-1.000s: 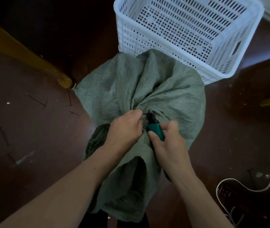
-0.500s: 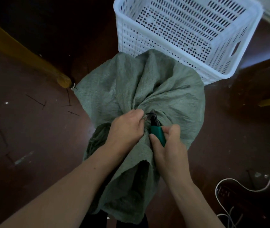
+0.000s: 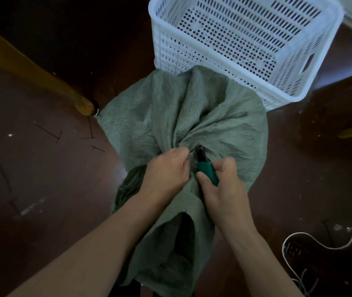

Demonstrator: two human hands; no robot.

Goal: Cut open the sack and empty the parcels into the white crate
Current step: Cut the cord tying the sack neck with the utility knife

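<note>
while the left hand point(image 3: 166, 170) bunches the neck of the sack point(image 3: 170, 116) in curled fingers, the right hand point(image 3: 222, 185) grips green-handled cutters point(image 3: 206, 168), their dark tip at the gathered neck. the sack stands on the floor point(image 3: 42, 168), touching the crate point(image 3: 245, 46) behind it.
</note>
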